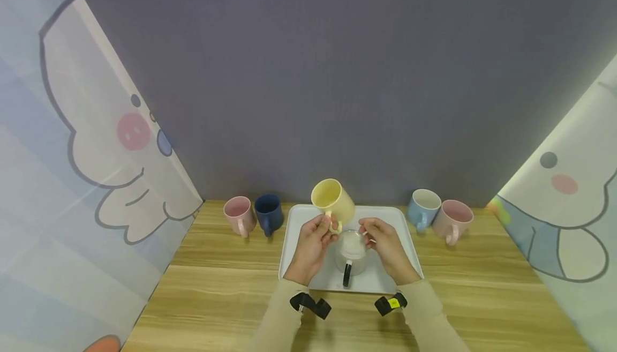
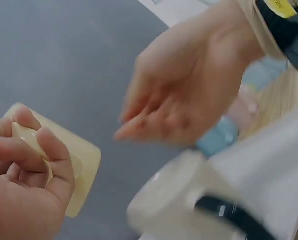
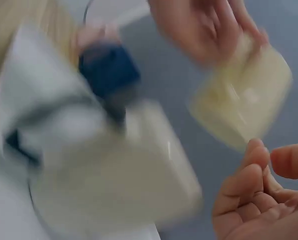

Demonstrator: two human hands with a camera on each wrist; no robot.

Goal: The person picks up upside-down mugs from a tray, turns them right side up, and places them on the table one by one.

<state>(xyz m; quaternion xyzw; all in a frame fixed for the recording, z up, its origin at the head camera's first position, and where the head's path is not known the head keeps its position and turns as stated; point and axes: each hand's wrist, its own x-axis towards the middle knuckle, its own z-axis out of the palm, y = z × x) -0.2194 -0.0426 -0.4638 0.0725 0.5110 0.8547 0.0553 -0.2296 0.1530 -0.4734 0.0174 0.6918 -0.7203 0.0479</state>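
My left hand (image 1: 311, 247) grips the handle of a pale yellow mug (image 1: 343, 206), lifted and tilted above the tray. In the left wrist view, its fingers (image 2: 59, 162) curl round the mug's handle. My right hand (image 1: 385, 245) is to the right of the mug, its fingers loosely bent and holding nothing; the right wrist view shows a gap between thumb and fingertips. Between and below both hands, a whitish pot (image 1: 351, 247) with a black handle (image 1: 347, 275) stands on the white tray (image 1: 299, 218). This pot (image 3: 124, 185) is blurred in the right wrist view.
Left of the tray, a pink mug (image 1: 238, 214) and a dark blue mug (image 1: 269, 214) stand on the wooden table (image 1: 217, 293). A light blue mug (image 1: 424, 207) and another pink mug (image 1: 454, 221) stand to its right. A grey backdrop (image 1: 337, 84) rises behind.
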